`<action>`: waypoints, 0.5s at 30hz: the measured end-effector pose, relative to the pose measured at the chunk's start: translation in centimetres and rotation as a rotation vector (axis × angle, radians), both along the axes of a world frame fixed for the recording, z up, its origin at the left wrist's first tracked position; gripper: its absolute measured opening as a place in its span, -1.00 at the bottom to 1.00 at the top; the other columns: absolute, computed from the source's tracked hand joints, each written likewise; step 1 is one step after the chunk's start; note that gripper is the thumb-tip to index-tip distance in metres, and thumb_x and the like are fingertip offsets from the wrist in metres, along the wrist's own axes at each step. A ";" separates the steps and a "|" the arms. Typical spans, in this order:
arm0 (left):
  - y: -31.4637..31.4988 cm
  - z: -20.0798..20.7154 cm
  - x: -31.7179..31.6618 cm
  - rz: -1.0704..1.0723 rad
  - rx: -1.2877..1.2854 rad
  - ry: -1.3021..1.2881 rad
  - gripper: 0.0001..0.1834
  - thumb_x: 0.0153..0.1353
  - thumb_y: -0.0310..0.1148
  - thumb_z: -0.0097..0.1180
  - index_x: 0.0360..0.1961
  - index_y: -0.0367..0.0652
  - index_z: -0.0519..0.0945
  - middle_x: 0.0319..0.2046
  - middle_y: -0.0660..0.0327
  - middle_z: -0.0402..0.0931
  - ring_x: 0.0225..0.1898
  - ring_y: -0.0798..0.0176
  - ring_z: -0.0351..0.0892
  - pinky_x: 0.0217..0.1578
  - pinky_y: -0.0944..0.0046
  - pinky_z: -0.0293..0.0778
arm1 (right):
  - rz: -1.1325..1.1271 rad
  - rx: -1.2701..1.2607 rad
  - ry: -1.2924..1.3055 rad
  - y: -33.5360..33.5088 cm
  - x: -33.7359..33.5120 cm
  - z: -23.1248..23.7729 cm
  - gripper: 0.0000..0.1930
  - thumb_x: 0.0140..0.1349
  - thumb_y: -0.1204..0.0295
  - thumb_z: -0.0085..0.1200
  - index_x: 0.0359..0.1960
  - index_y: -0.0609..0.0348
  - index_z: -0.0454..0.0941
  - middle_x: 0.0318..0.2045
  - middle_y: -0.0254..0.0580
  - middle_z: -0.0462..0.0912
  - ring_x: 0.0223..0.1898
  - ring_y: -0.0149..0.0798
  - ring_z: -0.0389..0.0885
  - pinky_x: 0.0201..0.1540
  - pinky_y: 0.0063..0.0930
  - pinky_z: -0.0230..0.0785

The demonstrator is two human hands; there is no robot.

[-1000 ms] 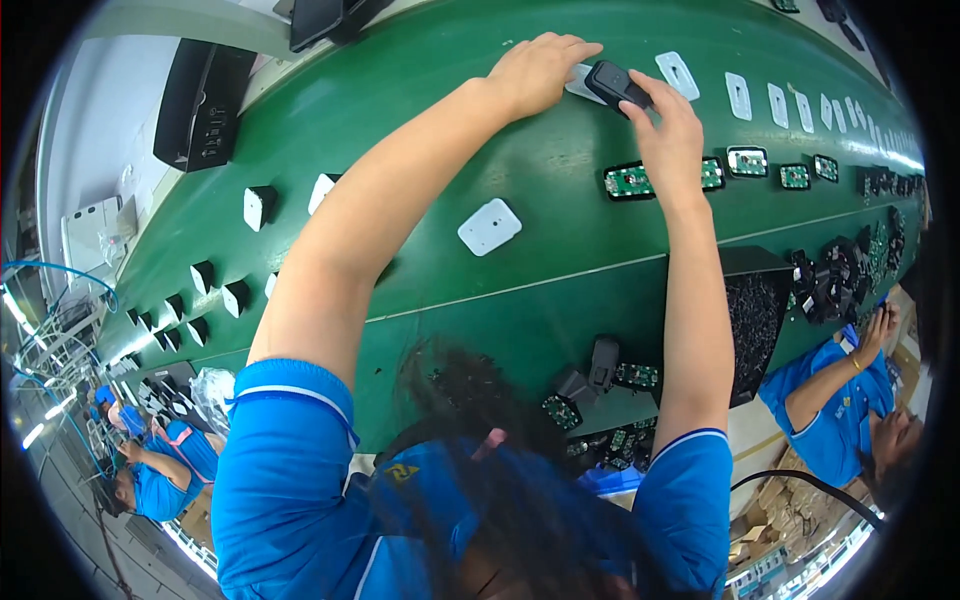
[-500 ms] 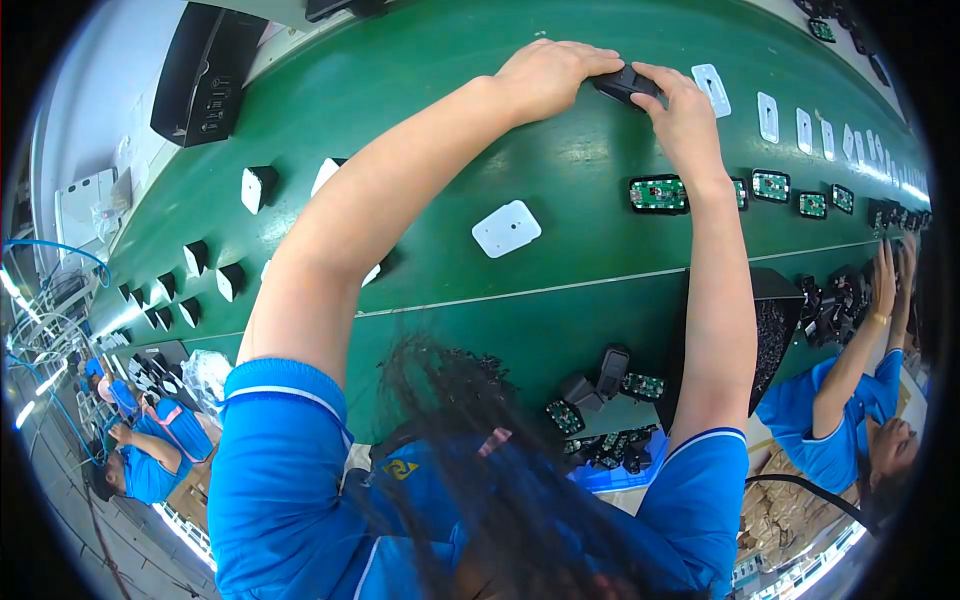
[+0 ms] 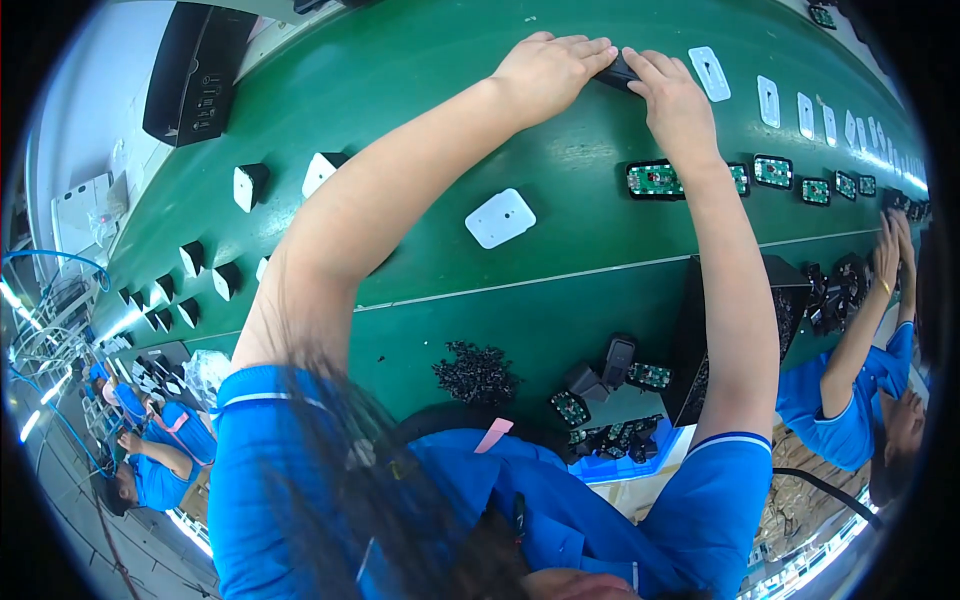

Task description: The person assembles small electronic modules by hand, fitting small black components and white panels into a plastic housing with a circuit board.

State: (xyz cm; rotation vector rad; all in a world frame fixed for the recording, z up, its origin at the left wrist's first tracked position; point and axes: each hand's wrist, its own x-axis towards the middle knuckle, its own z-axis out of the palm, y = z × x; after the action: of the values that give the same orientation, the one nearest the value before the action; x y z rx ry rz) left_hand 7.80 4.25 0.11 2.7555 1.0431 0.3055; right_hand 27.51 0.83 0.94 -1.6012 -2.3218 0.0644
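Observation:
At the far side of the green bench, a black plastic housing [image 3: 616, 72] lies between my two hands, partly hidden by the fingers. My left hand [image 3: 556, 80] presses its fingertips on the housing's left side. From the right, my right hand [image 3: 677, 108] grips it with thumb and fingers. Nearer to me, a white cover plate [image 3: 500, 218] lies flat. Below my right hand is a green circuit board in a black case [image 3: 650, 179], partly behind my wrist. Another white plate [image 3: 709, 74] lies right of my right hand.
White plates [image 3: 768, 102] and cased boards [image 3: 772, 171] run off rightward in rows. Black-and-white units [image 3: 250, 187] stand at left. Nearer are a pile of small black parts [image 3: 475, 374], a black box [image 3: 690, 345] and a blue bin [image 3: 640, 455]. A co-worker's hands [image 3: 890, 250] are at right.
Both hands stay on the housing, which now shows less between them and sits slightly farther up in the picture. My hair has shifted, uncovering the pile of small black parts.

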 end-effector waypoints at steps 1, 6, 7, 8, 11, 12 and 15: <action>0.0 -0.1 0.0 -0.007 0.042 0.010 -0.45 0.15 -0.46 0.04 0.23 -0.10 0.36 0.18 0.18 0.39 0.18 0.14 0.39 0.14 0.14 0.35 | -0.008 -0.020 0.045 0.3 0.0 0.0 -0.67 0.14 0.45 0.12 -0.01 0.03 0.55 -0.16 -0.23 0.60 -0.10 -0.15 0.53 -0.09 -0.29 0.46; -0.7 0.5 3.8 0.086 0.155 0.082 -0.58 0.08 -0.24 0.21 -0.16 -0.34 0.43 -0.23 0.07 0.44 -0.10 0.10 0.48 -0.10 0.20 0.49 | -0.066 -0.242 0.345 2.8 2.1 -0.1 -0.67 0.13 0.42 0.15 -0.03 0.03 0.58 -0.18 -0.11 0.65 -0.14 -0.06 0.59 -0.06 -0.27 0.43; -0.3 0.4 4.0 0.078 0.161 0.075 -0.58 0.08 -0.24 0.21 -0.16 -0.34 0.43 -0.23 0.07 0.44 -0.10 0.10 0.48 -0.10 0.20 0.49 | -0.094 -0.366 0.421 3.4 2.2 0.1 -0.66 0.14 0.39 0.14 0.00 0.03 0.57 -0.17 -0.10 0.65 -0.15 -0.07 0.60 -0.06 -0.30 0.43; 0.2 0.3 4.1 0.115 0.140 0.069 -0.58 0.09 -0.24 0.21 -0.16 -0.32 0.43 -0.21 0.08 0.44 -0.09 0.08 0.47 -0.11 0.20 0.50 | -0.124 -0.488 0.497 4.0 2.4 0.3 -0.64 0.16 0.36 0.14 0.02 0.03 0.56 -0.16 -0.10 0.65 -0.16 -0.09 0.62 -0.06 -0.33 0.43; 1.5 0.2 4.0 0.149 0.125 -0.044 -0.62 0.11 -0.22 0.19 -0.19 -0.31 0.47 -0.24 0.03 0.48 -0.13 0.05 0.51 -0.15 0.18 0.50 | -0.219 -0.502 0.508 3.9 2.2 1.3 -0.58 0.17 0.25 0.16 0.08 0.04 0.53 -0.15 -0.10 0.64 -0.13 -0.07 0.60 -0.04 -0.33 0.42; 1.8 0.2 3.9 0.145 -0.001 -0.131 -0.64 0.13 -0.21 0.17 -0.21 -0.31 0.49 -0.27 -0.01 0.51 -0.15 0.04 0.53 -0.14 0.16 0.49 | -0.217 -0.239 0.381 3.1 2.7 0.9 -0.54 0.13 0.20 0.20 0.07 0.06 0.52 -0.07 -0.11 0.59 -0.05 -0.04 0.55 -0.01 -0.27 0.39; 3.0 1.6 1.0 0.186 -0.466 -0.160 -0.59 0.25 -0.11 0.05 -0.22 -0.34 0.55 -0.36 -0.08 0.58 -0.37 0.02 0.62 -0.25 0.13 0.50 | -0.063 -0.164 0.173 -0.8 1.2 5.1 -0.48 0.05 0.18 0.26 0.05 0.05 0.49 -0.02 -0.11 0.55 -0.01 -0.02 0.51 0.00 -0.23 0.37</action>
State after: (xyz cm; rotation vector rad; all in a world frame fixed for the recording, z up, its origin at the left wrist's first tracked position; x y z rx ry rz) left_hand 8.81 7.22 1.66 2.1928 1.1582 0.2632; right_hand 28.67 0.02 6.04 -1.6718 -2.1805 0.3730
